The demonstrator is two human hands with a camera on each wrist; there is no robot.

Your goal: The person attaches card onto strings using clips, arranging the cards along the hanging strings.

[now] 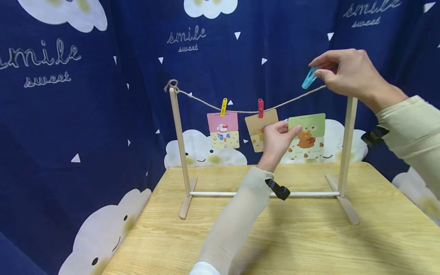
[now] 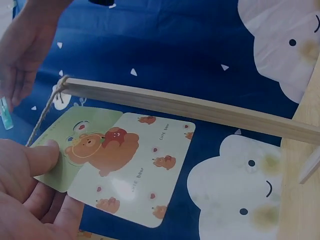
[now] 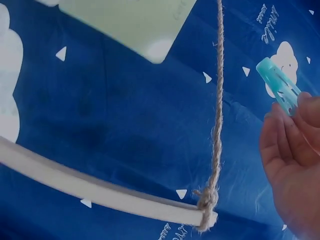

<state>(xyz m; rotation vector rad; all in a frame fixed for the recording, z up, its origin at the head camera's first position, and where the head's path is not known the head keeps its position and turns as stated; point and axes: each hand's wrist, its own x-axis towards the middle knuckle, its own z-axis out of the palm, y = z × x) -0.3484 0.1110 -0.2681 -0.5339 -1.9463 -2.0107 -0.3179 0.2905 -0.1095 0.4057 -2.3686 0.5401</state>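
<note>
My left hand [image 1: 277, 142] pinches a green and white bear card [image 1: 307, 139] by its left edge, just under the string [image 1: 295, 100]. In the left wrist view the thumb lies across the green part of this card [image 2: 125, 165]. Up at the right, above the string, my right hand [image 1: 354, 74] holds a light blue clothespin [image 1: 309, 77] between thumb and fingers, apart from card and string. A yellow clothespin [image 1: 224, 107] fixes a pink card [image 1: 223, 130] to the string. Beside it hangs a tan card [image 1: 252, 126] under a red clothespin [image 1: 261, 108], partly hidden by my left hand.
Two wooden posts [image 1: 180, 141] carry the tied string and stand on feet on a wooden table [image 1: 309, 240]. A white rod [image 1: 213, 194] joins them low down. Behind hangs a dark blue curtain [image 1: 137, 95] with clouds and triangles.
</note>
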